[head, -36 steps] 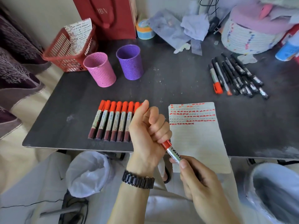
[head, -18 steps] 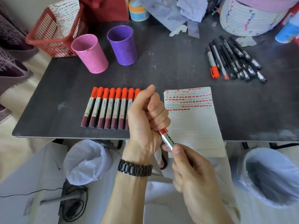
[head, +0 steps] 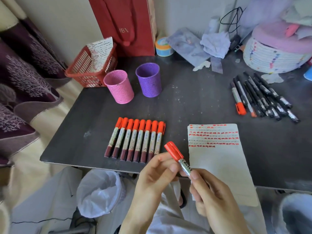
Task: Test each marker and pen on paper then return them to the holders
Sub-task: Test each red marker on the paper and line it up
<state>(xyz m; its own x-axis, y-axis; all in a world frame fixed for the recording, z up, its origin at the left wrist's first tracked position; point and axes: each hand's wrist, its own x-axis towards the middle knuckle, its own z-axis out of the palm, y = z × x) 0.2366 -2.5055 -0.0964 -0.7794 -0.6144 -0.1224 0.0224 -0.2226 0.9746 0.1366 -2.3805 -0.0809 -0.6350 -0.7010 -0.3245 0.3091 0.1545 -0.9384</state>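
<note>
Both my hands hold one capped red marker (head: pixel 179 157) over the table's front edge. My right hand (head: pixel 214 200) grips its silver barrel, and my left hand (head: pixel 155 176) pinches it just below the red cap. A row of several red-capped markers (head: pixel 136 139) lies to the left of a lined paper (head: pixel 219 162) with rows of red test marks. Several black pens and a red-capped marker (head: pixel 261 97) lie at the right. An empty pink holder (head: pixel 119 86) and an empty purple holder (head: pixel 148 80) stand at the back left.
A red basket (head: pixel 89 68) with a marked paper sits behind the holders, a red bag (head: pixel 125 26) against the wall. A woven white basket (head: pixel 273 56), tape roll (head: pixel 163 47) and crumpled papers crowd the back. Bins with plastic liners (head: pixel 99 193) stand below the dark table (head: pixel 194 98).
My left hand was a fist round the cap end; it now pinches the marker below the cap, which shows. The marker sits a little higher and the head camera has tilted up.
</note>
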